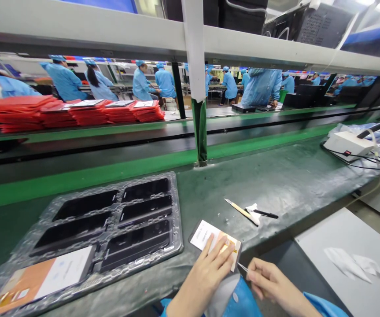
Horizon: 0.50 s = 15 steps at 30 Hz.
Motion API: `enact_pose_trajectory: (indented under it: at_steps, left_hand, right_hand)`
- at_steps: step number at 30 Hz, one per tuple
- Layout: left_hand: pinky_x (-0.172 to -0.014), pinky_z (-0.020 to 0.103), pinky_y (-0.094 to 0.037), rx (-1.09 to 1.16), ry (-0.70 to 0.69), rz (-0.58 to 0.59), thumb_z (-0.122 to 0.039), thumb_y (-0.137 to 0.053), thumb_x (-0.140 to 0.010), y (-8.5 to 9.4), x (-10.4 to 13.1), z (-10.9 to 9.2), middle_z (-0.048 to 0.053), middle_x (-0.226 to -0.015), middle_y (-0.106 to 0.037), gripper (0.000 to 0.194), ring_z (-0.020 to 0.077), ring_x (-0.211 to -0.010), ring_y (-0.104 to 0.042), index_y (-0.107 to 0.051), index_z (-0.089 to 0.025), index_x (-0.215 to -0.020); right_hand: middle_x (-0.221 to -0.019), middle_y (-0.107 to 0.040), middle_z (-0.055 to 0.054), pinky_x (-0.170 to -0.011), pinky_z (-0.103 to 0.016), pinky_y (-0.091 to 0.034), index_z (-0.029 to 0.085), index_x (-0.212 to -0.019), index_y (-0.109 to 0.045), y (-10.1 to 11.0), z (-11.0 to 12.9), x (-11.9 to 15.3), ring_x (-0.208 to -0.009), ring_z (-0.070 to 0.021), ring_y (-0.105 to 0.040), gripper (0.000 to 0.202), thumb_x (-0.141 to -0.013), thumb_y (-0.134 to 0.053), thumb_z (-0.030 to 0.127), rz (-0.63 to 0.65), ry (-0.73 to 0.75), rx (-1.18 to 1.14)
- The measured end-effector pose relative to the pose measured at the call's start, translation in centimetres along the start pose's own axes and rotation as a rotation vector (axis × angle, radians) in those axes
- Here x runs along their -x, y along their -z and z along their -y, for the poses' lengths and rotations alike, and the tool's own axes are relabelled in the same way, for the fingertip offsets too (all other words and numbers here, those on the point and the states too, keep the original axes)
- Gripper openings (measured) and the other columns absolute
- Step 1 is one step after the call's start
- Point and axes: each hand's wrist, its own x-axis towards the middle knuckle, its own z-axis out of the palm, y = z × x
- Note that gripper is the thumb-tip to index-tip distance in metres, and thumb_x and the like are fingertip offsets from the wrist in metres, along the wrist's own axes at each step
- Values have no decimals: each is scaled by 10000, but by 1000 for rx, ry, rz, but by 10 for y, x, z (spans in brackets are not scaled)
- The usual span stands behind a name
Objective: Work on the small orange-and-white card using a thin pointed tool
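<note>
The left hand (pixel 206 268) is pressing flat on the dark phone-shaped panel with white and orange film (pixel 215 244), lying at the bench edge at six o'clock; the right hand (pixel 269 281) is pinching thin metal tweezers (pixel 243 267) at its corner. By my judgement, film peeling is just starting; the clear plastic tray (pixel 176 211) at nine o'clock is holding one filmed panel (pixel 44 279) and five dark ones.

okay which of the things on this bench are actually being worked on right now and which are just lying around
In hand: phone under left hand; tweezers in right hand.

Lying about: tray, spare tweezers, black pen, white box, red stacks.

Both bare hands, left (pixel 206 275) and right (pixel 269 281), emerge from light blue sleeves (pixel 322 306).
</note>
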Motion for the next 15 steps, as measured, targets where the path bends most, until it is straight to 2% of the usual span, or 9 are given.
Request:
enact_pose_trajectory:
  at_steps: [4, 7, 8, 10, 12, 13, 14, 15]
  left_hand:
    - [-1142, 549, -378, -23, 23, 7, -89, -393, -992, 12, -4, 5, 84, -1364, -619, 297, 265, -1373, -457, -624, -138, -1172]
    - [-1122, 540, -404, 10, 76, 30, -97, -438, -971, 28, 0, 6, 79, -1361, -622, 286, 267, -1337, -505, -611, -157, -1191]
    - [-1114, 528, -417, 18, 95, 6, -112, -452, -970, 32, 4, 4, 85, -1359, -623, 288, 268, -1331, -511, -602, -158, -1212]
    - [-1102, 480, -443, 55, 134, -117, -137, -482, -967, 35, 17, -3, 102, -1303, -660, 276, 257, -1285, -561, -600, -154, -1216]
    - [-1032, 389, -515, 161, 185, -313, -142, -519, -954, 27, 35, -15, 98, -1091, -752, 195, 218, -1081, -695, -646, -154, -1100]
    - [-914, 306, -577, 250, 222, -414, -136, -524, -951, 20, 44, -23, 56, -875, -774, 155, 173, -849, -747, -673, -170, -979]
    - [-735, 222, -598, 361, 283, -495, -183, -524, -961, 11, 52, -31, 10, -662, -723, 207, 130, -620, -710, -672, -191, -817]
    - [-634, 191, -577, 490, 456, -457, -242, -523, -973, 1, 58, -38, -4, -574, -672, 307, 115, -536, -666, -642, -193, -694]
  right_hand:
    - [-523, -446, 111, -355, -217, -96, 203, -708, -497, -25, -12, -1, -325, -14, -183, 601, -672, -644, 785, -125, -93, -145]
    - [-435, -420, 125, -360, -210, -134, 202, -744, -526, -46, -26, -5, -306, -28, -207, 665, -620, -611, 850, -134, -102, -188]
    - [-399, -399, 128, -369, -208, -153, 204, -730, -522, -52, -31, -7, -308, -36, -223, 670, -622, -592, 862, -132, -91, -196]
    - [-357, -378, 122, -388, -210, -173, 206, -695, -516, -61, -40, -9, -321, -47, -247, 662, -647, -568, 864, -136, -62, -221]
    - [-352, -386, 111, -394, -216, -164, 199, -687, -533, -68, -48, -10, -331, -53, -251, 644, -686, -565, 842, -144, -40, -252]
    - [-353, -380, 110, -392, -218, -154, 196, -688, -543, -70, -50, -11, -333, -53, -240, 630, -706, -569, 825, -145, -35, -277]
    - [-351, -363, 115, -387, -218, -145, 196, -686, -549, -73, -52, -12, -331, -51, -222, 617, -716, -578, 811, -140, -36, -314]
    - [-347, -336, 124, -378, -215, -139, 198, -683, -550, -75, -54, -13, -326, -48, -200, 607, -714, -593, 803, -127, -41, -364]
